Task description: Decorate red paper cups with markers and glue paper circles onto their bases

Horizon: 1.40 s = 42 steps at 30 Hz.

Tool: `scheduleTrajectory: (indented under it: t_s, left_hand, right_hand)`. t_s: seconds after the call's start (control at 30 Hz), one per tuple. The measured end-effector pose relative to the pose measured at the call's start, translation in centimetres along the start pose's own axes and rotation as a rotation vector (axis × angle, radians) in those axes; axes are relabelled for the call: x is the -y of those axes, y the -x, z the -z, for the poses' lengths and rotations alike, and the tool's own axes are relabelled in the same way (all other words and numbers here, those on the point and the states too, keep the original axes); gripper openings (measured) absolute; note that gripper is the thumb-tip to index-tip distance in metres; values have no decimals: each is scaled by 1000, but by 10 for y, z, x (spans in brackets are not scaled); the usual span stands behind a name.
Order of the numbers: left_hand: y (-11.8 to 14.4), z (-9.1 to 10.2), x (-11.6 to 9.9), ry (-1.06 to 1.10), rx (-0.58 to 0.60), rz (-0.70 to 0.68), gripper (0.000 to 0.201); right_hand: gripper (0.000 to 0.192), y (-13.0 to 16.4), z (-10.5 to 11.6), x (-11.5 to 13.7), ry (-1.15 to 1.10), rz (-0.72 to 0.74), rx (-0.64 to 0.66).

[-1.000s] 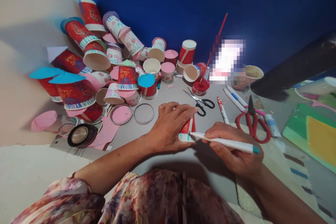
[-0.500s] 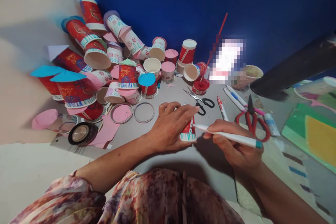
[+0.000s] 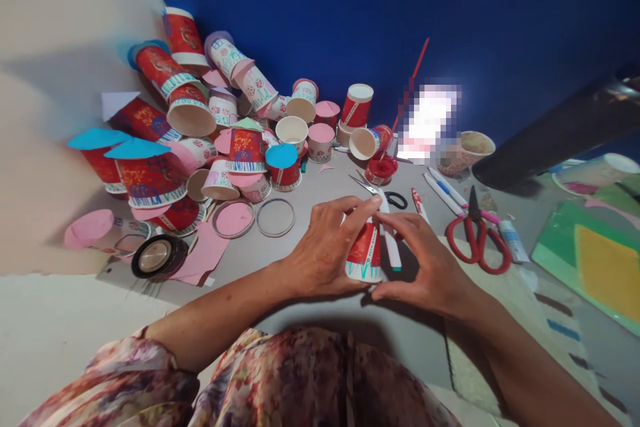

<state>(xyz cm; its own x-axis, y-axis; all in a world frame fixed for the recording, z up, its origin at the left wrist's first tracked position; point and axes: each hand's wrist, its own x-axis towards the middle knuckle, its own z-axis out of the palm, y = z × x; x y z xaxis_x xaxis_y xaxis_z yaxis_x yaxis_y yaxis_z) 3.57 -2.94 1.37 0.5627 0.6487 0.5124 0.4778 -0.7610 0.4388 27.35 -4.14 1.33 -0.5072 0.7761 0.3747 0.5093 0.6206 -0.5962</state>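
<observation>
Red paper cup (image 3: 364, 250) sits left of the red-handled scissors (image 3: 474, 223), its long axis running away from the person, with the wide white rim and its green strokes toward the body and the narrower end pointing off, partly covered by fingers; whether it is inverted or lying down cannot be told. Left hand (image 3: 325, 240), left of the scissors, is curled around the cup. Between cup and scissors, a white marker (image 3: 391, 250) lies almost parallel to the cup, teal end toward the person. Right hand (image 3: 437, 263), on the scissors' near left, has thumb and fingers widely parted, fingertips at the marker; whether they grip it is unclear. Black-handled scissors (image 3: 371, 189) lie farther left, beyond the red-handled scissors.
</observation>
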Motion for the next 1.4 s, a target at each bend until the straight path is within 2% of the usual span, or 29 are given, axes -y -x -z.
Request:
scheduleTrajectory:
  t_s: [0.1, 0.23, 0.3, 0.4, 0.47, 0.57, 0.63, 0.73, 0.8, 0.9, 0.97, 1.03, 1.17, 1.3, 1.4]
  left_hand:
    - [-1, 1, 1, 25, 2, -16, 122]
    - [-3, 5, 1, 126, 16, -45, 115]
    - [-4, 10, 2, 209, 39, -13, 121]
    - [-5, 18, 5, 349, 93, 115, 126]
    - [-7, 24, 8, 459, 138, 197, 121]
    - [-11, 28, 12, 590, 185, 234, 104]
    - [-13, 28, 13, 595, 173, 241, 97]
    - [-14, 27, 14, 496, 89, 278, 98]
    - [-13, 25, 15, 430, 38, 305, 99]
    - [-12, 23, 17, 391, 2, 306, 99]
    - [-12, 23, 18, 376, -11, 299, 97]
    - [-13, 23, 17, 366, -16, 302, 95]
    - [-15, 23, 14, 376, 1, 310, 91]
    - [-15, 22, 12, 390, 25, 308, 91]
    - [-14, 20, 13, 389, 17, 303, 90]
  right_hand:
    - [103, 0, -1, 1, 21, 5, 20]
    - [92, 0, 2, 6, 8, 26, -40]
    - [89, 0, 6, 7, -4, 20, -87]
    - [87, 2, 13, 4, -45, -56, -134]
    - [89, 4, 14, -2, -109, -123, -139]
    - [92, 9, 13, -11, -234, -196, -116]
    - [98, 10, 12, -13, -304, -225, -102]
    - [107, 11, 14, -7, -375, -225, -145]
    - [94, 10, 17, 3, -380, -190, -236]
    - [44, 7, 21, 17, -356, -76, -378]
    - [31, 5, 24, 22, -360, 29, -412]
    - [27, 4, 24, 24, -351, 94, -420]
    - [24, 4, 23, 22, -284, 43, -431]
    - [29, 6, 21, 19, -272, 60, -393]
    - [26, 5, 21, 19, -308, 47, -348]
